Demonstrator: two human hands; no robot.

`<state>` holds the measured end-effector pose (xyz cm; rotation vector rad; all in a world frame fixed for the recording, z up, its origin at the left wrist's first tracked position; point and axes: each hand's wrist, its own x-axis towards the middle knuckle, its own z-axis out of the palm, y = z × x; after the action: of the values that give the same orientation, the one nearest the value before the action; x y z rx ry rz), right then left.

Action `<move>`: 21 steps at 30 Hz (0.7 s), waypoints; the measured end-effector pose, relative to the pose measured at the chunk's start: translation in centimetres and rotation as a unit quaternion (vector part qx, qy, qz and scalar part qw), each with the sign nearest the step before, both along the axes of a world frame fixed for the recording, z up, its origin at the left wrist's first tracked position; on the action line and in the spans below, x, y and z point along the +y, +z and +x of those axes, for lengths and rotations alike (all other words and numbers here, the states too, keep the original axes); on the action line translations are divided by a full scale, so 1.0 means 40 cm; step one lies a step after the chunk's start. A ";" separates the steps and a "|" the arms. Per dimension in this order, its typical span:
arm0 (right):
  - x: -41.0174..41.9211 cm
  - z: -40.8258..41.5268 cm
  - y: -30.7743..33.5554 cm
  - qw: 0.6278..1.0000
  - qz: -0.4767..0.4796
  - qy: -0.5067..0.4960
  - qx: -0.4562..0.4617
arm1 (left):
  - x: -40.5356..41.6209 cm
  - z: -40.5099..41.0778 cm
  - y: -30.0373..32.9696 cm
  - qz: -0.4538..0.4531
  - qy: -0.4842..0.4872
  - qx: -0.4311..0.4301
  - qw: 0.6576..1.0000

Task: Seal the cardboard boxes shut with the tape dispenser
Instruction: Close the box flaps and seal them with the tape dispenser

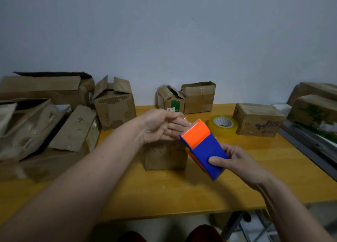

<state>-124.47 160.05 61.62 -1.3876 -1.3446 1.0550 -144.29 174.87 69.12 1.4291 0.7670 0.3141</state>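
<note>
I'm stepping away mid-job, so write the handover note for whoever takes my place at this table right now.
Right hand: grips the blue and orange plastic tape dispenser by its blue end, orange end up and away.
Left hand: open, fingers straight, at the dispenser's orange end, above the small brown cardboard box in the middle of the yellow wooden table.
Spare clear tape roll lies flat behind the dispenser.
Done: the scribbled box on the right looks taped.
Left: the centre box, plus open-flapped boxes at the back and left.
</note>
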 end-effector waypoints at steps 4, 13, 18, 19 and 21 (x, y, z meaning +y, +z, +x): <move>0.011 -0.016 0.021 0.999 -0.014 0.032 -0.019 | -0.012 -0.019 -0.026 -0.012 0.050 -0.022 0.998; 0.023 -0.070 0.073 0.988 -0.041 0.095 -0.114 | -0.023 -0.077 -0.074 0.125 0.142 -0.026 0.982; 0.031 -0.115 0.097 0.987 -0.041 0.080 -0.133 | -0.022 -0.107 -0.098 0.106 0.204 -0.076 0.970; 0.031 -0.125 0.094 0.988 -0.040 0.070 -0.132 | -0.024 -0.112 -0.105 0.107 0.209 -0.077 0.969; 0.026 -0.136 0.084 0.989 -0.042 0.050 -0.134 | -0.028 -0.123 -0.119 0.108 0.221 -0.076 0.966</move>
<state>-129.92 161.08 65.00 -1.5819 -1.5940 1.0260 -149.20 173.76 64.37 1.4051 0.9431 0.8652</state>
